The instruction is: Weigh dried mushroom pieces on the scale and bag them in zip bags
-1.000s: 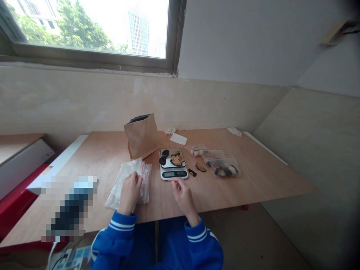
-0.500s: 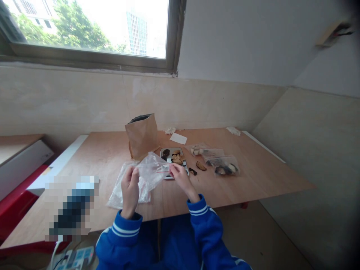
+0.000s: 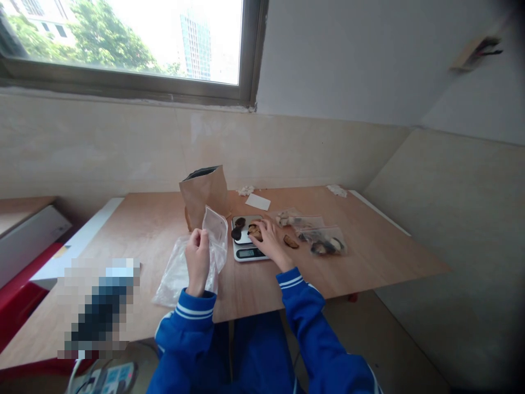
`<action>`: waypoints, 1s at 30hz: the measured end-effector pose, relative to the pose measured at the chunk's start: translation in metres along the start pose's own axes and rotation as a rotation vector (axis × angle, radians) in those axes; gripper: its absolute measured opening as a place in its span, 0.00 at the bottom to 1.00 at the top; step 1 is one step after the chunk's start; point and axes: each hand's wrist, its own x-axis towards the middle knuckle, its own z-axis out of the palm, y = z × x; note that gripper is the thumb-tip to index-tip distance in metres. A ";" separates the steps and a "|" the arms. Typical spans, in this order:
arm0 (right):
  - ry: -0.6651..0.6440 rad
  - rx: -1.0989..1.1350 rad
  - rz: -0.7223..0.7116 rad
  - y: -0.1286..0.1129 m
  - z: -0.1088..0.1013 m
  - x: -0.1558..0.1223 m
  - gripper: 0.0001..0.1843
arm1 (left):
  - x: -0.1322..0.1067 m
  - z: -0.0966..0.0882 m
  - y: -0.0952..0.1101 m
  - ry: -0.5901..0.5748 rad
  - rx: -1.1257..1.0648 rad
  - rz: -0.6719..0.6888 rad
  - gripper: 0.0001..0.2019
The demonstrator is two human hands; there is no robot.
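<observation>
My left hand [image 3: 198, 257] is closed on a small clear zip bag [image 3: 216, 232] and holds it upright above a flat pile of more clear bags [image 3: 174, 273]. My right hand [image 3: 269, 241] reaches over the tray of a small digital kitchen scale [image 3: 245, 247], its fingers curled down on the dried brown and dark pieces [image 3: 239, 226] that lie on the tray. What the fingers hold is hidden. Both arms wear blue sleeves with white stripes.
A brown paper bag [image 3: 204, 196] stands open behind the scale. Two filled clear bags [image 3: 324, 241] and a loose dried piece [image 3: 291, 242] lie right of the scale on the wooden table [image 3: 369, 246]. A white card [image 3: 258, 201] and crumpled paper lie further back.
My hands lifted one bag off the pile and pulled at its top. My right hand then let go and moved to the scale tray; my left hand now holds the bag alone.
</observation>
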 end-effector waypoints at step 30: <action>-0.215 0.920 0.263 -0.098 -0.043 0.025 0.16 | -0.016 0.032 -0.028 -0.003 0.048 0.151 0.13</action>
